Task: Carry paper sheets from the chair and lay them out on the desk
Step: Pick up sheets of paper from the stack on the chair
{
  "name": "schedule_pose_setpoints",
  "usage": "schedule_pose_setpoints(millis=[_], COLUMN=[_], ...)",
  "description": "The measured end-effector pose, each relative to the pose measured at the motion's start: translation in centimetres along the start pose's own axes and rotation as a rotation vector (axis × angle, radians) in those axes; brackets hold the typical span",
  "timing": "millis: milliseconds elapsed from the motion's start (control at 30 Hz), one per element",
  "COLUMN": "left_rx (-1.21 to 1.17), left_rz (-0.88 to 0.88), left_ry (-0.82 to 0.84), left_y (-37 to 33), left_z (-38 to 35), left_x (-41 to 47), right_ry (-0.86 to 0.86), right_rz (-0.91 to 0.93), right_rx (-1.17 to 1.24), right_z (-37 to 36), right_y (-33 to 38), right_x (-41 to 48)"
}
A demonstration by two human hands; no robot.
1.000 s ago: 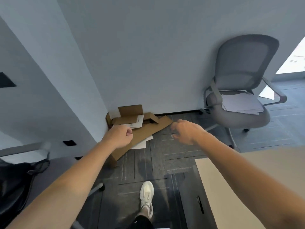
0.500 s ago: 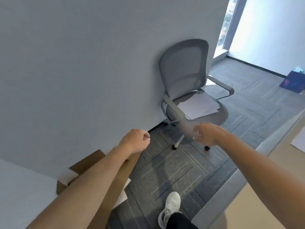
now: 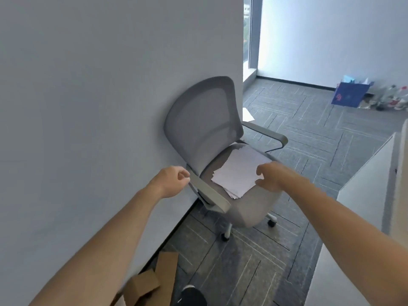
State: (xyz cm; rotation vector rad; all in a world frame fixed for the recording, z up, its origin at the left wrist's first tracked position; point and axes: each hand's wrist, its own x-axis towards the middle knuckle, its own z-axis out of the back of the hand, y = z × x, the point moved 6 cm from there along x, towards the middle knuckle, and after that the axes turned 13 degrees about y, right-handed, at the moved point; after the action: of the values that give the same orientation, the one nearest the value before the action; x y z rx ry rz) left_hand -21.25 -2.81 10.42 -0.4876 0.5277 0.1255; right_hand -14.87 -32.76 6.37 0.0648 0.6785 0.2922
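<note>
Pickup step: right hand (image 3: 271, 176), grip apart, at the paper sheets (image 3: 239, 171) on the chair (image 3: 198, 120). Left hand (image 3: 171, 182) is curled and empty. Next, probably pinch the stack's edge.

Office corner: a grey mesh-backed swivel chair on castors (image 3: 199, 127) stands against a plain pale wall (image 3: 88, 85) on grey carpet tiles with a thin line pattern (image 3: 309, 129), with a loose stack of white paper sheets (image 3: 239, 171) on its seat. The white flat-panelled desk (image 3: 364, 191) at right, a tall window strip (image 3: 248, 40) reaching almost to the floor, flattened brown cardboard packaging (image 3: 165, 268) and a blue paper bag (image 3: 351, 94) by the walls mark it as a workplace.
</note>
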Motion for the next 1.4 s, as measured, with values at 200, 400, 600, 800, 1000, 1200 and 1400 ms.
schedule_pose_setpoints(millis=[200,400,600,800,1000,1200,1400], left_rx=[0.053,0.201,0.284,0.221,0.042,-0.269,-0.423], left_rz=[-0.128,-0.260,-0.241,-0.091,0.037,0.108,0.142], left_ry=[0.078,0.242,0.432,0.509,0.498,0.429,0.371], left_y=[-2.0,-6.0,-6.2,-2.6,2.7,5.9,6.5], left_z=[3.7,6.3,4.1,-3.9,-14.2,-20.5,-22.1], left_x=[13.8,30.3,42.7,52.5,61.0,64.0,64.7], right_ry=[0.031,0.051,0.040,0.013,0.012,0.034,0.043], right_rz=[-0.115,-0.306,-0.477,-0.629,-0.679,-0.720,-0.758], right_rx=[0.116,0.291,0.609,1.088,1.379,1.482,1.588], right_z=[4.6,8.4,5.7,-3.4,-14.5,-20.3,-21.9], right_y=[-1.9,-5.7,-7.7,-10.8,-12.9,-12.5,-12.8], right_x=[7.3,13.4,19.3,28.6,41.3,47.7,50.0])
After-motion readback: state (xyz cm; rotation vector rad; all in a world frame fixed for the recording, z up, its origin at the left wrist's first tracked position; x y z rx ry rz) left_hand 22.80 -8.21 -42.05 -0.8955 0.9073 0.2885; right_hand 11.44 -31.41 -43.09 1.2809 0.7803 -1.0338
